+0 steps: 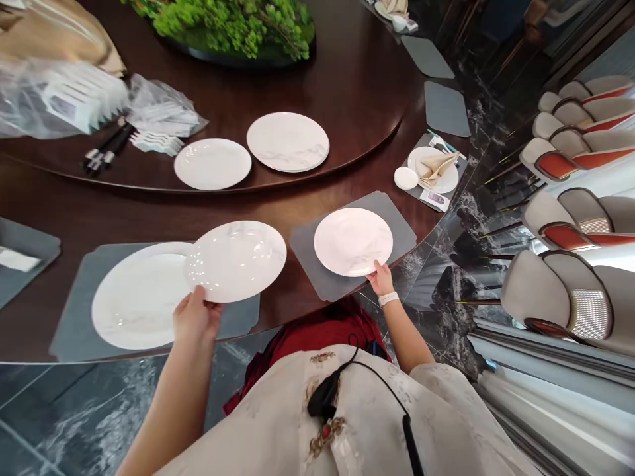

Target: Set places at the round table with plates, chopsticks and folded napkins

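My left hand (197, 314) grips the near edge of a white plate (238, 258), thumb on top. That plate is held over the right part of a larger white plate (133, 304), which lies on a grey placemat (74, 327). On the right, my right hand (381, 277) pinches the near rim of another white plate (353, 239) with a faint marbled pattern. It is over a second grey placemat (317, 268); whether it rests there or is slightly raised, I cannot tell.
On the raised round turntable (347, 79) stand two white plates (212, 164), bagged white packets (84, 99), dark chopsticks (106, 149) and a green plant (233, 30). A laid setting with a folded napkin (436, 168) is to the right. Chairs (550, 291) line the right side.
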A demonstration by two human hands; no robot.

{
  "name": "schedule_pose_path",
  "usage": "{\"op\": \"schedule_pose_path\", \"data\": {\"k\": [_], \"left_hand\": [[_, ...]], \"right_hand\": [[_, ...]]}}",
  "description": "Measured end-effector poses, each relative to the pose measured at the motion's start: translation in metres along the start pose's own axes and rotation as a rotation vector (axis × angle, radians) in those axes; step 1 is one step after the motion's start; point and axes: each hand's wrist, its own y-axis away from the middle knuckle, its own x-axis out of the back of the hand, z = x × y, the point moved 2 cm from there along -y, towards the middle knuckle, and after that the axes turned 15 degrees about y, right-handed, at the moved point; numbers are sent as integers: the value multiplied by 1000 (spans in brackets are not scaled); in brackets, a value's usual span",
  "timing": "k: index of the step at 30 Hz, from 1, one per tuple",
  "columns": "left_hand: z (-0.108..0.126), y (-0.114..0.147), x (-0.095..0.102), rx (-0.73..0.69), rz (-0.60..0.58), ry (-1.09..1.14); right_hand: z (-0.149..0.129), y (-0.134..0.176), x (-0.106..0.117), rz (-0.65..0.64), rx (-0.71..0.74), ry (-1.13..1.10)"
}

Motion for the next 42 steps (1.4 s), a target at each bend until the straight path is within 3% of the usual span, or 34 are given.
{"op": "schedule_pose_path", "data": {"k": [4, 7, 12, 14, 18, 24, 29, 34, 42], "left_hand": [[-5, 18, -42, -15, -28, -19], [-13, 30, -77, 20, -114, -68], [-44, 33, -124, 145, -334, -240], [-63, 30, -143, 200, -418, -318], [-96, 25, -185, 299, -551, -447], [-115, 12, -238, 229, -554, -566], [-125, -2, -264, 59, -592, -832], [-133, -10, -277, -127, -656, -1108], [-136, -12, -284, -270, -731, -1270]], "right_hand": [[9, -9, 0, -69, -20, 7], [12, -13, 9, -112, -70, 30], [-6, -19, 40, -276, -355, 433], [-23, -23, 47, -338, -332, 536], [-53, -34, 36, -366, -105, 349], [-48, -50, 21, -186, -138, 301], [-26, -43, 19, -106, -168, 259], [-13, -32, 14, -75, -201, 264], [-17, -33, 14, -104, -191, 558]]}}
